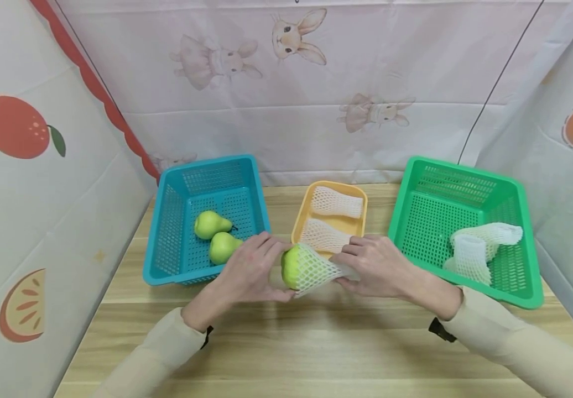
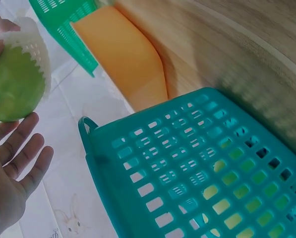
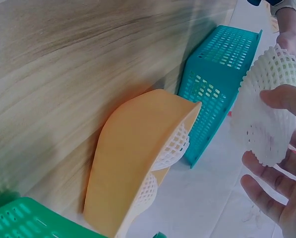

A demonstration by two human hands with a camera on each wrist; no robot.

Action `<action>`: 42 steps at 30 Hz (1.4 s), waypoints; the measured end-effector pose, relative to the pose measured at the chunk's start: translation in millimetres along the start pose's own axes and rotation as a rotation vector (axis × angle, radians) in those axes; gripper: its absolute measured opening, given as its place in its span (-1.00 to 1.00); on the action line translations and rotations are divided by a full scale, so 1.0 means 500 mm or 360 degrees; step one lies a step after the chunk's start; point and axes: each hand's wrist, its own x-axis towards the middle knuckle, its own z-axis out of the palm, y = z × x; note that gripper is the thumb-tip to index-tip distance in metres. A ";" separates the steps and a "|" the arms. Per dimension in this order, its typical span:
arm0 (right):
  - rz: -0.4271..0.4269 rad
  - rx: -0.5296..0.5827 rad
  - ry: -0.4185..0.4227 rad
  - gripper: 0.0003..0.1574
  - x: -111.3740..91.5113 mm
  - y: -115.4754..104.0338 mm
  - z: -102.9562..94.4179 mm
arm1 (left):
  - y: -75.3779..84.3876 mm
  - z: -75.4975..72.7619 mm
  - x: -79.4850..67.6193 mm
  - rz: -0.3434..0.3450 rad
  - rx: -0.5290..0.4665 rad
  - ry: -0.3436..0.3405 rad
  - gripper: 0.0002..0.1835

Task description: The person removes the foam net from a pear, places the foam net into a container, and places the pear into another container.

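A green pear (image 1: pixel 290 268) is partly inside a white foam net sleeve (image 1: pixel 314 271), above the table's middle. Its rounded end is bare on the left. My left hand (image 1: pixel 253 271) holds that end between thumb and fingers, and in the left wrist view the fingertips touch the pear (image 2: pixel 16 87). With thumb and fingers, my right hand (image 1: pixel 373 266) grips the narrow end of the sleeve. The right wrist view has the thumb pressed on the sleeve (image 3: pixel 264 121), which hides the pear there.
A blue basket (image 1: pixel 154 243) on the left contains two pears (image 1: pixel 209 225). Behind my hands stands an orange tray (image 1: pixel 302 213) with two flat net sleeves (image 1: pixel 336 202). On the right, a green basket (image 1: pixel 532 265) contains net-covered pieces (image 1: pixel 472 257). Printed cloth walls surround the wooden table (image 1: pixel 316 354).
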 end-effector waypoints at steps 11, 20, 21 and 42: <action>0.0008 0.0008 0.0029 -0.54 -0.003 0.012 -0.004 | -0.011 -0.007 -0.014 -0.0031 -0.0034 0.0017 0.01; 0.0015 0.0003 -0.0017 -0.49 -0.003 0.030 -0.020 | -0.023 -0.016 -0.030 -0.0077 -0.0048 0.0019 -0.01; 0.0015 -0.0005 -0.0031 -0.50 -0.004 0.033 -0.023 | -0.025 -0.017 -0.031 -0.0082 -0.0045 0.0021 -0.02; 0.0012 -0.0140 -0.0060 -0.50 0.019 0.119 -0.079 | -0.041 -0.028 -0.047 -0.0125 -0.0050 0.0018 -0.05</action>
